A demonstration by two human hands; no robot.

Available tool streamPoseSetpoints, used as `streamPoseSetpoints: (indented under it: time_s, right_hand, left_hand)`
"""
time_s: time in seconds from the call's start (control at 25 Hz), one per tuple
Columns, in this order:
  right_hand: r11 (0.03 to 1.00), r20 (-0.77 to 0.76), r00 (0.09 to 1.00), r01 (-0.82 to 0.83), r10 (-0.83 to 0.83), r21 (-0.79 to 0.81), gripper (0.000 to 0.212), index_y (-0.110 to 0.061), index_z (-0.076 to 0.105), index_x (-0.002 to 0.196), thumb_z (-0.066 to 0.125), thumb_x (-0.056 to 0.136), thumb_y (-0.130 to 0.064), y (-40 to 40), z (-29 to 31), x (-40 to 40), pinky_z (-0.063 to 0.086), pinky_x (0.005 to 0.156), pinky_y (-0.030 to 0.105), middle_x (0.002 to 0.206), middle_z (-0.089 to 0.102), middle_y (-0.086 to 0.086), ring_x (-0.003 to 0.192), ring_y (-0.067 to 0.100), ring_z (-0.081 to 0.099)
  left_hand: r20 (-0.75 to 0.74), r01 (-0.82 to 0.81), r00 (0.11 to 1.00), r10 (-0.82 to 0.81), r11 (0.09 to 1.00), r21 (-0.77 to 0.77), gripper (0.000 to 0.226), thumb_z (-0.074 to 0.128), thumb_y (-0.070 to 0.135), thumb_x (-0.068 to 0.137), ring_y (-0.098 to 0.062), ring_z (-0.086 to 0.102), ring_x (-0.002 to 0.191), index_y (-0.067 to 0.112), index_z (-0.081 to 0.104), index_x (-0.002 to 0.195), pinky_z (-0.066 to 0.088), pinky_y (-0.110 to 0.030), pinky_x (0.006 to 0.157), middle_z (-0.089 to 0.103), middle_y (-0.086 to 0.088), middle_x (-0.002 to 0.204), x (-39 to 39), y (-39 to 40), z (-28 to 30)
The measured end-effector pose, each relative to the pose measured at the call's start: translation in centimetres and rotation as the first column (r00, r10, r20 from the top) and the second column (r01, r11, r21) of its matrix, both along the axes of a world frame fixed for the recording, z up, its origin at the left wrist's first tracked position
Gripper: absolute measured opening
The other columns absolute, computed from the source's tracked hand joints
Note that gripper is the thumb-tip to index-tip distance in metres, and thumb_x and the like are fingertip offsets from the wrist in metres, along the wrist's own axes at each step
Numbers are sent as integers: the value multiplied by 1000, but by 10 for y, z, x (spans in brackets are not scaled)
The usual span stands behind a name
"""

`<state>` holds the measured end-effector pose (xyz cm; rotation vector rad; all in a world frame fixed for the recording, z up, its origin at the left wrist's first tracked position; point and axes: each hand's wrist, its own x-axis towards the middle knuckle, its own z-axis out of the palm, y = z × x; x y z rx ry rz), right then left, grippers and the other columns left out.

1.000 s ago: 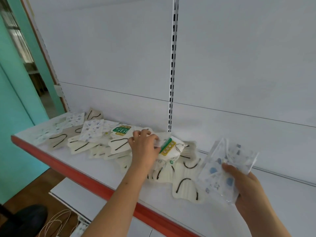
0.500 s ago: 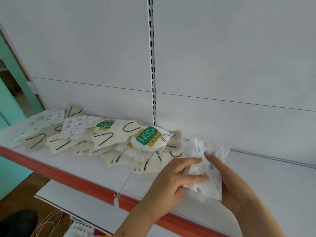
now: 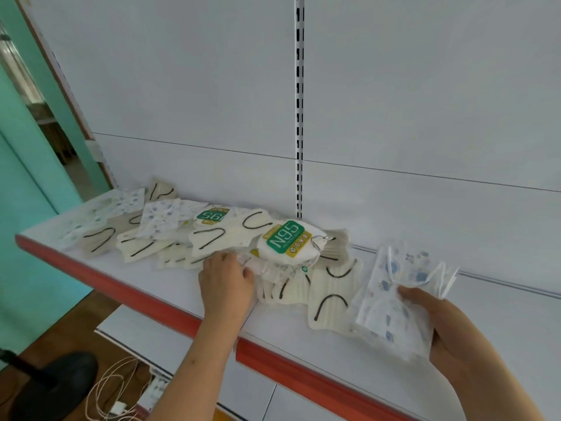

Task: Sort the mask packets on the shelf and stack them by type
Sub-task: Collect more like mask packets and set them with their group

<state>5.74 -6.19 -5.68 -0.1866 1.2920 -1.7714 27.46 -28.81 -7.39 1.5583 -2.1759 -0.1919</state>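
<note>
Right hand (image 3: 437,322) grips a crinkly clear blue-printed packet (image 3: 394,302) over the shelf (image 3: 170,287) front edge — left hand (image 3: 226,284) pinches a glossy wrapper beneath the domed N95 packet (image 3: 287,241).

I see a white shelf (image 3: 170,287) edged with an orange-red front strip (image 3: 121,291). The N95 packet (image 3: 288,241) is white with a green label, white lettering and yellow bands. The cream mask packets (image 3: 332,302) show black ear loops. The packet (image 3: 394,302) in my right hand (image 3: 449,326) is clear, its mask white with blue prints. The wall (image 3: 18,183) to the left is teal.
</note>
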Motion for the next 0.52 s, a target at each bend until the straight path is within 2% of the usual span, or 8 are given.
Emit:
streamPoseSetpoints:
  time_s: [0.08,0.12,0.2,0.28,0.44,0.52]
  right_hand:
    - [1000,-5,1000,-7,7,5,33,-7,62,125,58,93,-7,-4,1,2,48,99,51,117,71,18,109,36,68]
    - [1000,-9,1000,-11,11,8,33,-7,62,126,58,93,-7,-5,2,3,47,99,51,117,71,18,109,37,67]
    - [1000,-9,1000,-8,8,10,34,-6,61,127,58,93,-7,-9,3,5,48,97,51,116,72,18,110,37,67]
    - [1000,-16,1000,-1,1,7,34,-6,60,128,58,93,-6,-11,5,7,50,93,49,114,72,18,108,37,68]
    - [1000,-25,999,-22,21,-14,30,-7,62,123,58,94,-6,-15,13,11,60,78,46,111,74,16,99,34,72]
    - [1000,-32,999,-19,18,-13,30,-8,62,123,58,94,-6,-16,16,12,62,72,44,110,74,15,95,32,74]
  left_hand:
    - [80,-68,995,54,981,180,62,59,60,88,-35,41,128,13,58,128,36,-43,102,51,-14,137,-8,-10,4]
    - [93,-74,994,55,974,212,72,58,70,83,-35,38,130,14,56,129,34,-44,103,48,-15,140,-15,-13,4]
    - [113,-67,992,48,983,174,80,61,75,77,-35,38,129,14,55,129,33,-44,101,48,-15,139,-28,-17,3]
    - [94,-50,995,36,987,151,77,67,68,76,-34,40,129,13,56,129,34,-43,101,51,-14,138,-36,-23,7]
    - [10,-9,1000,8,994,107,48,66,41,85,-36,42,128,15,62,125,34,-42,102,56,-13,132,-37,-30,22]
    - [-137,68,989,-57,994,80,30,64,24,88,-34,54,115,13,63,116,43,-37,87,63,-10,114,-30,-26,37]
